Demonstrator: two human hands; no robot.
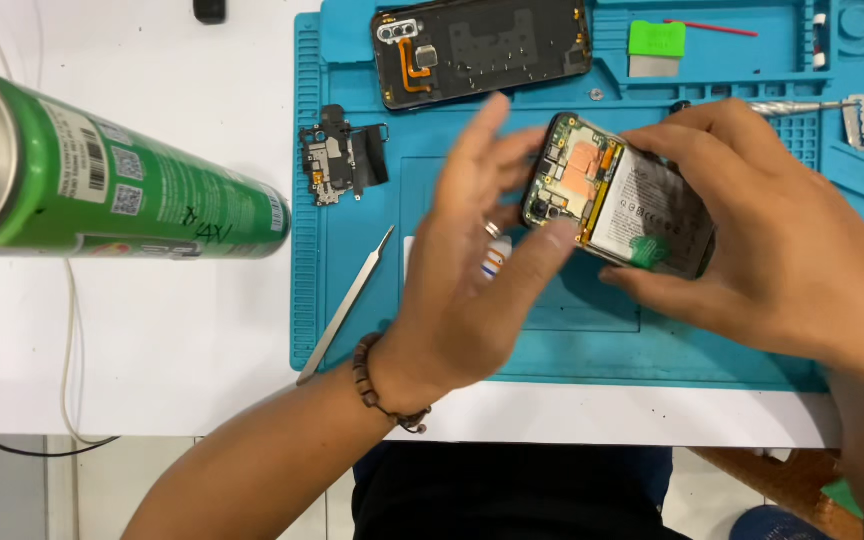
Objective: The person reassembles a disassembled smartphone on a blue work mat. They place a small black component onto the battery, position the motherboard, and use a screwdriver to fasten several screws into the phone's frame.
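**Opened phone held over the blue mat**

We grip the opened phone [617,195] in our right hand [772,250], fingers wrapped around its far and near edges, above the blue work mat [352,300]. Our left hand [472,270] is spread, blurred, its thumb touching the phone's near corner. Tweezers [347,305], a black back cover [482,48] and a small black frame part [342,155] lie on the mat; a green can [122,185] looms left.

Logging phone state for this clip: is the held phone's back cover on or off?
Off: the phone shows bare battery and circuit board; the back cover lies apart on the mat.
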